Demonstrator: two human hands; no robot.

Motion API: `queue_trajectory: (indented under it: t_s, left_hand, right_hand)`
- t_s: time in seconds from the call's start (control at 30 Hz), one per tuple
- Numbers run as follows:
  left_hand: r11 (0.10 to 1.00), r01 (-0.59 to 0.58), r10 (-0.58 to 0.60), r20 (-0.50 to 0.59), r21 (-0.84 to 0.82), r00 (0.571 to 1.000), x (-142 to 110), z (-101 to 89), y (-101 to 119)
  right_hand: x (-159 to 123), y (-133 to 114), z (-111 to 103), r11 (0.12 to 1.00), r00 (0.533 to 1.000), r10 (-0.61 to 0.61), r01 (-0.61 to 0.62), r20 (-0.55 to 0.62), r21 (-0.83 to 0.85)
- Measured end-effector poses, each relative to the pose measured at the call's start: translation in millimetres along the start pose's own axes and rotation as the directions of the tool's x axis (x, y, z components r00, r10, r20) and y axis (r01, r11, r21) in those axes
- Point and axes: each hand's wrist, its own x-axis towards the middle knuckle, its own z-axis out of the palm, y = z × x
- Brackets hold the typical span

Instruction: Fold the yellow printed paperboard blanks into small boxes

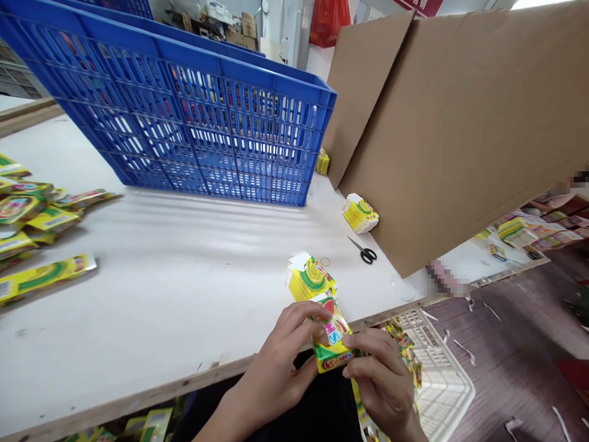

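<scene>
A small yellow and green printed carton [332, 334] is held between both my hands at the table's front edge. My left hand [294, 344] grips its left side, fingers over the top and thumb below. My right hand [381, 371] has its fingertips closed on the right edge. Just beyond the carton, a stack of flat yellow cartons [310, 279] lies on the white table [184, 276]. Black-handled scissors [363, 250] and a rubber band [325, 262] rest near that stack.
A blue plastic crate [221, 123] stands at the back. A big cardboard sheet [460, 110] rises on the right, another carton stack [360, 213] beside it. Yellow packets [41, 221] are heaped at left. A white basket [444, 368] with packets sits below the edge.
</scene>
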Motion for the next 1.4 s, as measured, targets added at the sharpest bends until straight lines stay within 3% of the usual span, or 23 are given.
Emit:
queue_trajectory:
  t_s: [0.27,0.4,0.57,0.7,0.83,0.93,1.03,1.17,1.3,1.4]
  left_hand:
    - [0.958,0.190,-0.167,0.119,-0.216,0.979,3.4,-12.1,8.8]
    - [0.955,0.251,-0.237,0.106,-0.155,0.966,11.8,-15.4,10.7]
    - [0.980,0.198,-0.199,0.199,0.024,0.960,25.3,-23.9,12.3]
    - [0.985,0.070,-0.109,0.265,0.155,0.958,31.0,-26.7,12.8]
    - [0.942,-0.129,0.070,0.192,0.310,0.979,31.4,-19.9,8.7]
    - [0.888,-0.202,0.172,0.108,0.414,0.979,30.1,-14.5,1.6]
    - [0.887,-0.171,0.199,-0.022,0.430,0.980,27.8,-12.2,-4.6]
    - [0.939,-0.118,0.179,-0.168,0.325,0.969,24.1,-9.3,-5.7]
    - [0.977,-0.090,0.130,-0.207,0.193,0.970,22.3,-2.8,-3.6]
    - [0.988,-0.074,0.097,-0.173,0.137,0.980,22.4,3.0,-5.9]
  right_hand:
    - [4.6,4.7,-0.6,0.997,0.997,-0.076,0.075,-0.013,-0.036]
    - [6.7,8.1,-1.6,0.991,0.989,-0.126,0.128,0.073,-0.025]
    - [11.1,11.0,-5.2,0.982,0.964,-0.183,0.190,0.195,-0.017]
    - [15.4,12.3,-7.0,0.977,0.949,-0.203,0.213,0.242,-0.012]
    - [17.1,12.4,-6.4,0.983,0.952,-0.176,0.183,0.250,-0.004]
    - [17.2,11.7,-5.0,0.989,0.954,-0.148,0.148,0.262,0.020]
    - [17.1,11.4,-3.9,0.994,0.959,-0.109,0.102,0.262,0.037]
    - [16.8,12.0,-4.2,0.998,0.971,-0.051,0.041,0.233,0.046]
    - [15.4,12.9,-7.4,0.999,0.970,0.004,-0.016,0.244,0.047]
    - [14.2,13.6,-11.7,0.997,0.962,0.033,-0.049,0.273,0.052]
